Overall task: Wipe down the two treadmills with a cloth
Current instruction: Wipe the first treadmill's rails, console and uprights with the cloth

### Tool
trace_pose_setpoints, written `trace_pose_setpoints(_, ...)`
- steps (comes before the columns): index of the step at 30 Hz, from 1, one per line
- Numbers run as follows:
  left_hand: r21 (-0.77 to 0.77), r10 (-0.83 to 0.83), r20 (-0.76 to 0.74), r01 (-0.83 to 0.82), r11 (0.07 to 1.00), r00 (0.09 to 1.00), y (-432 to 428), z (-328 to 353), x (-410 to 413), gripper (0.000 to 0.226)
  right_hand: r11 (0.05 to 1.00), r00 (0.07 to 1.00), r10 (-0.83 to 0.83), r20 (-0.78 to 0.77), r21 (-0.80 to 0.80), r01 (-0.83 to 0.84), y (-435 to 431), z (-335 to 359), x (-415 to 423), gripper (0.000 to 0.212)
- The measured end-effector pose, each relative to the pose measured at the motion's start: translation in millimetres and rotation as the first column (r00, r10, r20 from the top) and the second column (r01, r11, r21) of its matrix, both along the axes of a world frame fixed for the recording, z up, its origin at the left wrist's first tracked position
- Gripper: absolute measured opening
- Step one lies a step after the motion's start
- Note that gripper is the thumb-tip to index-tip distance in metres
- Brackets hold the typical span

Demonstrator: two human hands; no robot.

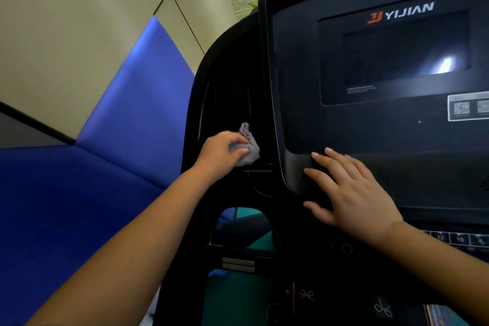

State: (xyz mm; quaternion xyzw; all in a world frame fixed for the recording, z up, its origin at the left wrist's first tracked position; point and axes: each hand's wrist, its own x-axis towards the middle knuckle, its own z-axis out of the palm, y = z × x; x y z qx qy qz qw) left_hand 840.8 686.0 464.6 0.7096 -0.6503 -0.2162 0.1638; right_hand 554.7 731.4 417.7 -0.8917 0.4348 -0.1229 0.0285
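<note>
Pressing a crumpled grey cloth [250, 150] against the black frame of the treadmill [227, 98] just left of the console [304, 124], gripping it in the left hand [221, 153] with fingers and thumb curled round it. Laying the right hand [350, 192] flat on the console's lower left corner, fingers straight and slightly spread, holding nothing. Standing with blue padded panels [132, 119] and beige wall panels [79, 21] lying left of the console.
</note>
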Motion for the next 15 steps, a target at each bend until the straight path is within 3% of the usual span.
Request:
trace_pose_setpoints(4,0.208,-0.073,-0.024,0.076,0.975,0.997,15.2,5.1,6.9,0.028,1.0,1.0,-0.005,-0.005,0.008,0.005,1.3,1.2,-0.8,0.063)
trace_pose_setpoints(12,0.276,-0.196,0.136,0.153,0.949,0.971,6.3,13.3,1.8,0.031,1.0,1.0,-0.002,-0.013,0.001,0.002,1.1,1.2,-0.3,0.063)
trace_pose_setpoints(15,0.347,-0.283,0.266,0.182,0.92,0.921,2.7,22.5,10.9,0.036,1.0,1.0,0.0,-0.003,-0.003,0.0,0.6,1.1,-0.4,0.062)
